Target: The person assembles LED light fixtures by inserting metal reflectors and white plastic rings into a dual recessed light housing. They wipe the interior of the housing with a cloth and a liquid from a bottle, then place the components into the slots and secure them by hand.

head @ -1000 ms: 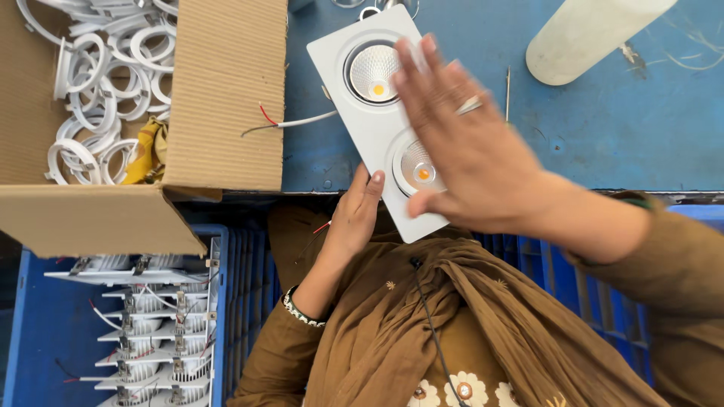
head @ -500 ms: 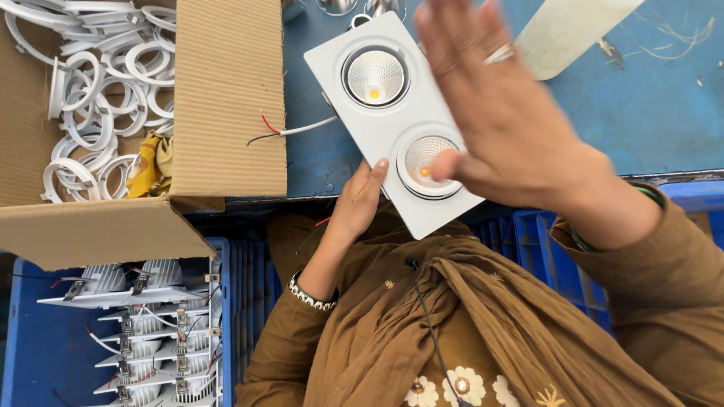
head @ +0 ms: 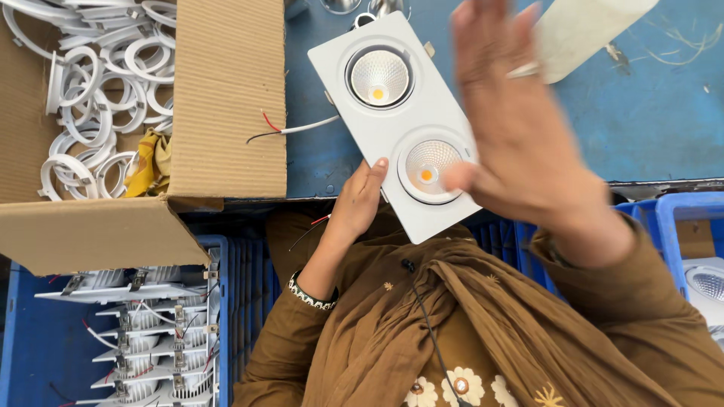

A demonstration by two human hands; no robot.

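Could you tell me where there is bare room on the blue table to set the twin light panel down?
The blue table is bare right of the right hand, below the pale cylinder; only thin wire scraps lie there. A smaller patch lies between the box and the panel, crossed by wires. The left hand holds the panel.

Bright, even daylight with soft shadows; the right hand (head: 520, 143) is motion-blurred.

Right hand (head: 520, 143) motion-blurred, fingertips cropped
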